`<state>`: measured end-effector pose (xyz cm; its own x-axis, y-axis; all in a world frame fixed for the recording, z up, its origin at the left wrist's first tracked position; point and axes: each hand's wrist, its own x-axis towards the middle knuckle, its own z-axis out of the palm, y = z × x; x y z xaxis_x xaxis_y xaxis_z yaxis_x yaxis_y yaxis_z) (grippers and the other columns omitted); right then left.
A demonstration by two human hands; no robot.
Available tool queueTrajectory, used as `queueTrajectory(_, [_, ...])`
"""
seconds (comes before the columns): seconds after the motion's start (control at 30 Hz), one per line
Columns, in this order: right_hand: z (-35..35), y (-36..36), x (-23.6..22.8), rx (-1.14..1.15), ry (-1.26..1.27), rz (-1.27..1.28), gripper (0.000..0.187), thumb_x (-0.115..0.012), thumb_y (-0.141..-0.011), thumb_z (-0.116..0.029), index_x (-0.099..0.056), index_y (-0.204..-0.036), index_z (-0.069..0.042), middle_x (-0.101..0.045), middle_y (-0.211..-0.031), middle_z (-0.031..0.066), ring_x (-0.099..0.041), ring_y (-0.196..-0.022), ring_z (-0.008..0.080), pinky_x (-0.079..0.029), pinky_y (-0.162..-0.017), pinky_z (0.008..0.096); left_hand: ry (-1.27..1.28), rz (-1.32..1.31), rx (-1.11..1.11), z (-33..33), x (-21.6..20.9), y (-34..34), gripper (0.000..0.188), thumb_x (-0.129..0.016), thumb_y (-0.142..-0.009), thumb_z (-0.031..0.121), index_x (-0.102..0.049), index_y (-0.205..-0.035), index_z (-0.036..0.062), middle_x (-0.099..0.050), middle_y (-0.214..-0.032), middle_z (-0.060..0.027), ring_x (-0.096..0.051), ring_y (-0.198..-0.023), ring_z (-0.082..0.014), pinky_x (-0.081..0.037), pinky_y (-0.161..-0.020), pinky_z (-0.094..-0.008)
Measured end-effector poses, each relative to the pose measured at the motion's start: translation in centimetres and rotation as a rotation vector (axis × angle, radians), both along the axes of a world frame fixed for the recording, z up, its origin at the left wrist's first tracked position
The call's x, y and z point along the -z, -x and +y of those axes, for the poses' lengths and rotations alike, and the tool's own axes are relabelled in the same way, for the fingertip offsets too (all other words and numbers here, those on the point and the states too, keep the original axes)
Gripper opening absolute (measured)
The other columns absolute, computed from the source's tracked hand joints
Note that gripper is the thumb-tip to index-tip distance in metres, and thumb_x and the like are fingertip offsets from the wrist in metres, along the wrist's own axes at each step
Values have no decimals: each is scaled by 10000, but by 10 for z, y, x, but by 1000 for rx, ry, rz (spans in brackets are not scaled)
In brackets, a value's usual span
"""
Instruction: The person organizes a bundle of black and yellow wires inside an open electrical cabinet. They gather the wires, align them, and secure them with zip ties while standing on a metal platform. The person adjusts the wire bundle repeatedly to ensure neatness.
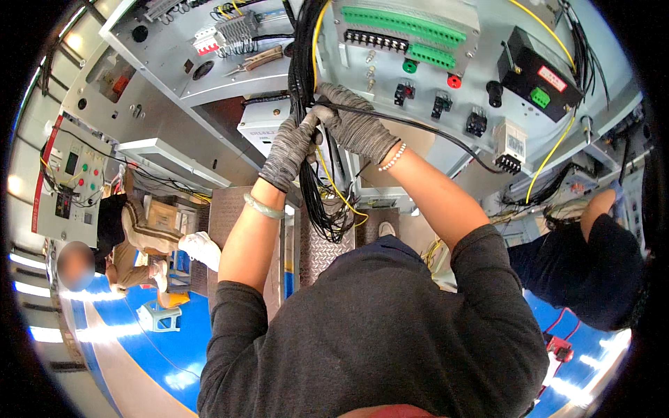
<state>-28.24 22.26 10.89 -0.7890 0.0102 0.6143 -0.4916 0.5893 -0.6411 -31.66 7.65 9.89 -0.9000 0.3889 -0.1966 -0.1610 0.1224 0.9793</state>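
A thick bundle of black wires (302, 73) runs down the open cabinet in front of me and fans into loose ends below. My left hand (288, 150), in a grey knit glove, is closed around it. From the right, my right hand (359, 127), gloved the same way, has its fingers closed against the bundle at the same height; its fingertips are partly hidden. A black cable (446, 132) leaves the bundle, crosses the back of my right glove and runs toward the right-hand components. Alongside the bundle goes a yellow wire (319, 35).
A panel with green terminal blocks (404, 26) and a black boxed device (536, 73) is at upper right. Pliers (258, 61) lie on the upper-left cabinet shelf. One person (143, 240) sits at left near a stool (160, 317); another person (578, 268) is at right.
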Motion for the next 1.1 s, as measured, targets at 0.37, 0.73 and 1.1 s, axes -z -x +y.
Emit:
queueTrajectory(0.37, [-8,46,-16,-22,-263,32,418,-504,-810,-429,-609,-935,-44,-592,-888,243,-573,-873,382,-445,-792,432,-76,30,47,-2,40,29,340,-470,-903,415,-478,-947,78,-453,-539,-15,-424,-383,-122,-372,-340,-265])
queueTrajectory(0.73, [-40,77,-73,296,-420,-468,628,-415,-842,-541,-628,-966,37,-615,-932,269,-604,-928,357,-461,-839,406,531,517,-26,-1,16,14,379,-444,-889,263,-500,-1121,-32,-572,-1005,-272,-537,-980,-418,-422,-854,-428])
queueTrajectory(1.1, [-21,87,-60,203,-345,-452,603,-457,-829,-548,-609,-1017,3,-626,-945,252,-598,-947,364,-436,-873,406,398,282,76,-11,-20,-1,384,-536,-857,325,-542,-1070,6,-640,-746,-141,-639,-695,-222,-488,-699,-349])
